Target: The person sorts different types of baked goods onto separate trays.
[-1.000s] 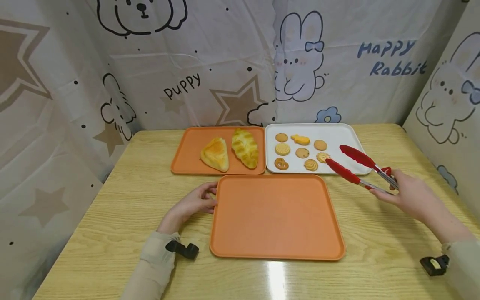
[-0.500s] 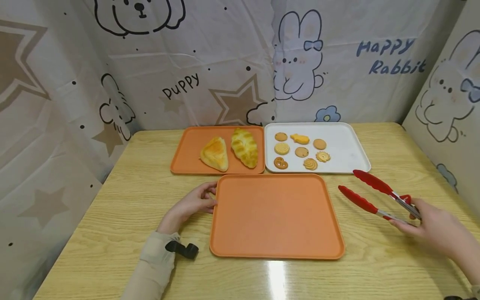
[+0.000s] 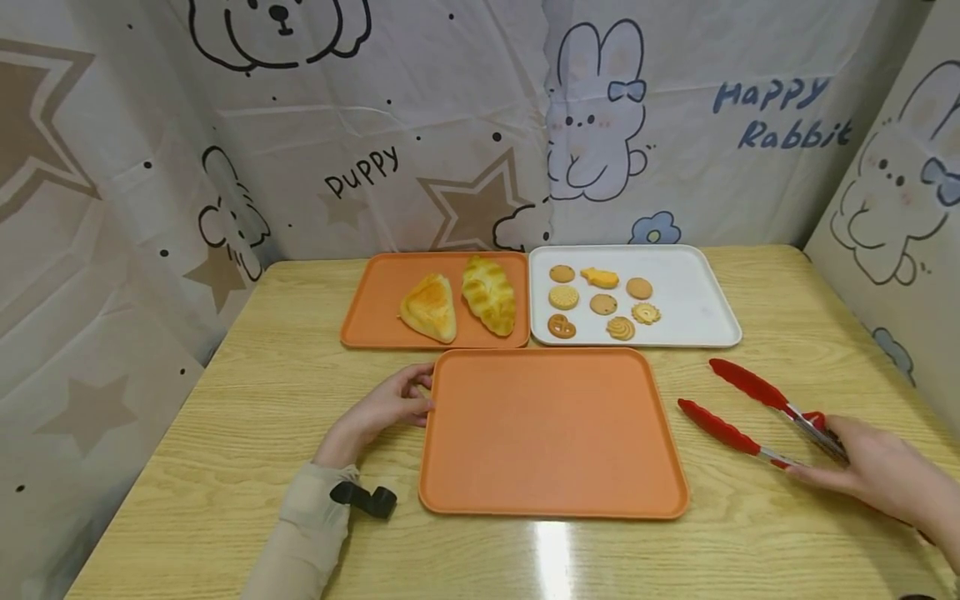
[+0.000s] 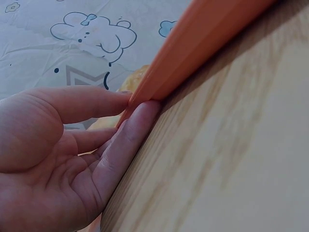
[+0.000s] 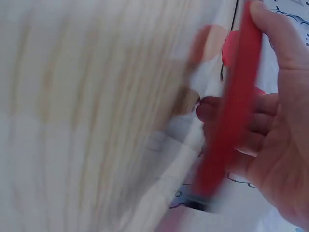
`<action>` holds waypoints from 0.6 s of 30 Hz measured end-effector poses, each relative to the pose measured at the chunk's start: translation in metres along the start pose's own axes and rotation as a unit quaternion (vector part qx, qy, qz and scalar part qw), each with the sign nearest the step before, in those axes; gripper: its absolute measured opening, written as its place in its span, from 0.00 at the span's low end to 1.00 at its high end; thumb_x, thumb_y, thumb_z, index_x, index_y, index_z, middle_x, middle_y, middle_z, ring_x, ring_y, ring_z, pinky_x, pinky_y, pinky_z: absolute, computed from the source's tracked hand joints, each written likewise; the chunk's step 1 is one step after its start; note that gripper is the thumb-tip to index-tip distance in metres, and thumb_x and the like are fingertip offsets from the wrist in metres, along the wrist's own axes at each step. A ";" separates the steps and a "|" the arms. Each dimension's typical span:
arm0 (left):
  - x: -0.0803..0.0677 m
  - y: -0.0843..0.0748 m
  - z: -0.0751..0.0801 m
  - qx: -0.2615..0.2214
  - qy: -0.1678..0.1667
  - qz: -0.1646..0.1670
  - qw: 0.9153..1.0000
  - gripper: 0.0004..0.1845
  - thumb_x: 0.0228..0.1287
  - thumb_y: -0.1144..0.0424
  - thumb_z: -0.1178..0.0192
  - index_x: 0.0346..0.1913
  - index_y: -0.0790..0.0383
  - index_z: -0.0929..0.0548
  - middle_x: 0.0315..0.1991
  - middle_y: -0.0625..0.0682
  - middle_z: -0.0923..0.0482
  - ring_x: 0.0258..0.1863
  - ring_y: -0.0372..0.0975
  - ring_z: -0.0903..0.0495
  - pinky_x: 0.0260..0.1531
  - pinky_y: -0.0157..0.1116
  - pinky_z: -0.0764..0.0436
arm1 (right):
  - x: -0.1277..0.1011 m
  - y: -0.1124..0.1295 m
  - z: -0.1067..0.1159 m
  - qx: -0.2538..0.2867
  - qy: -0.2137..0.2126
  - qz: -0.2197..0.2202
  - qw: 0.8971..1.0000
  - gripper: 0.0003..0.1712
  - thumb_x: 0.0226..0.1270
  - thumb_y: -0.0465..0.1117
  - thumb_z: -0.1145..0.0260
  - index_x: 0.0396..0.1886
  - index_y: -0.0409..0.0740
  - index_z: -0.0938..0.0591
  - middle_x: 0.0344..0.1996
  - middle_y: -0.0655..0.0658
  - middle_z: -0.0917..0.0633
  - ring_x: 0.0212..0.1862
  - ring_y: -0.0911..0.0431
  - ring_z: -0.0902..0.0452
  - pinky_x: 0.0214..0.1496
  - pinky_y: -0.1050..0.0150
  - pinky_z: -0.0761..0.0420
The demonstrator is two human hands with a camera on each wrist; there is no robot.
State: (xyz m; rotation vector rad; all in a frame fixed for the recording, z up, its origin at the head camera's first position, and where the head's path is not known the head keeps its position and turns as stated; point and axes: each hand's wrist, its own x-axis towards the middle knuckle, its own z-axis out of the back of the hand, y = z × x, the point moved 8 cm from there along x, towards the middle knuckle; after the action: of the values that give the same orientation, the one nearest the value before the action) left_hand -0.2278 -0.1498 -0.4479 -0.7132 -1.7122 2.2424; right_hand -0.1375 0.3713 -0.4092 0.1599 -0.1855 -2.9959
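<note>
A light wooden surface (image 3: pixel 247 392) with yellow grain fills the lower part of the view. A bright spot of light (image 3: pixel 551 550) shines on its near edge. Pale cloth walls (image 3: pixel 465 125) stand around the back and both sides. They show drawn puppies, white rabbits with blue bows, brown stars, and the words "Puppy" and "Happy Rabbit".

The pale wood-grain desk (image 3: pixel 750 533) looks smooth and slightly glossy; the large orange plastic tray (image 3: pixel 551 433) is matt; the red-tipped metal tongs (image 3: pixel 757 410) shine.
</note>
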 end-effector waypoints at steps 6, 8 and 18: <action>0.001 -0.001 0.001 0.003 0.004 0.000 1.000 0.35 0.60 0.71 0.46 0.69 0.65 0.47 0.49 0.61 0.40 0.36 0.40 0.29 0.36 0.39 0.18 | 0.005 -0.006 -0.003 0.006 0.033 -0.016 0.999 0.53 0.41 0.67 0.32 0.45 0.20 0.31 0.31 0.33 0.27 0.29 0.48 0.30 0.29 0.51 0.25; 0.002 -0.002 0.001 0.002 0.005 0.001 1.000 0.35 0.60 0.71 0.46 0.69 0.65 0.47 0.49 0.61 0.40 0.36 0.41 0.29 0.36 0.39 0.18 | 0.006 -0.007 -0.004 0.013 0.040 -0.016 0.999 0.53 0.41 0.67 0.32 0.45 0.19 0.31 0.32 0.32 0.27 0.30 0.47 0.30 0.30 0.51 0.25; 0.003 -0.006 -0.001 0.002 0.023 0.025 0.999 0.33 0.62 0.69 0.47 0.69 0.65 0.47 0.50 0.62 0.38 0.38 0.42 0.26 0.37 0.40 0.18 | 0.028 0.006 0.022 0.010 0.030 0.008 0.999 0.48 0.55 0.64 0.40 0.46 0.16 0.30 0.42 0.20 0.29 0.39 0.31 0.30 0.37 0.41 0.26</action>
State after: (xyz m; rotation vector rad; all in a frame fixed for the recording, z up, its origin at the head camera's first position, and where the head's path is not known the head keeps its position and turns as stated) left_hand -0.2301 -0.1457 -0.4433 -0.8098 -1.6864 2.2427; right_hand -0.1667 0.3640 -0.3898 0.2476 -0.2083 -2.9705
